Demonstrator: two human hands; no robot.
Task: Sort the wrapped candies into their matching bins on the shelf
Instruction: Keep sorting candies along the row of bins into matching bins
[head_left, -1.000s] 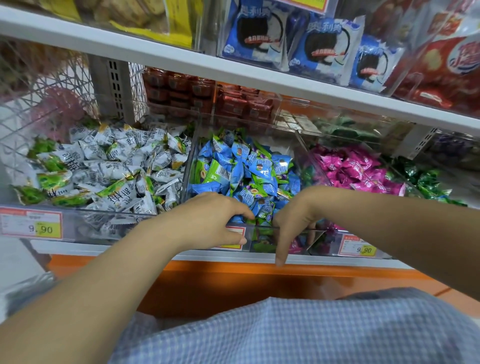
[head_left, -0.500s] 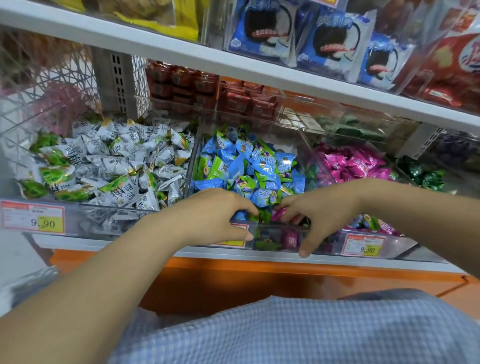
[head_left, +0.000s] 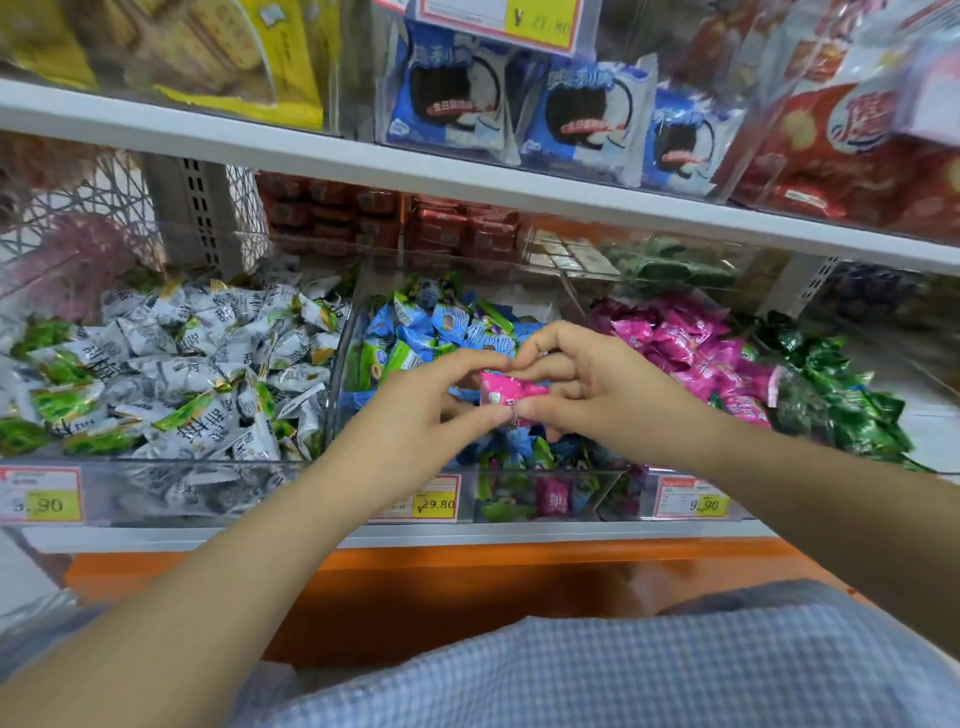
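A pink wrapped candy (head_left: 506, 395) is held above the middle bin (head_left: 545, 496) of blue and green candies (head_left: 441, 325). My left hand (head_left: 421, 415) pinches its left side and my right hand (head_left: 597, 384) grips its right side, fingertips touching over it. The bin of pink candies (head_left: 675, 338) lies just right of my hands. White and green candies (head_left: 197, 358) fill the left bin. Dark green candies (head_left: 841, 384) sit at the far right. One more pink candy (head_left: 551, 496) shows through the middle bin's clear front.
A white upper shelf (head_left: 467, 182) with cookie packs (head_left: 519, 114) overhangs the bins. Price tags (head_left: 436, 504) line the bins' front. Red packs (head_left: 389, 218) stand behind. An orange panel (head_left: 415, 582) runs below the shelf.
Both hands rose from the front of the middle bin and now hold a pink candy between them above the blue candies. The camera tilted upward a little.
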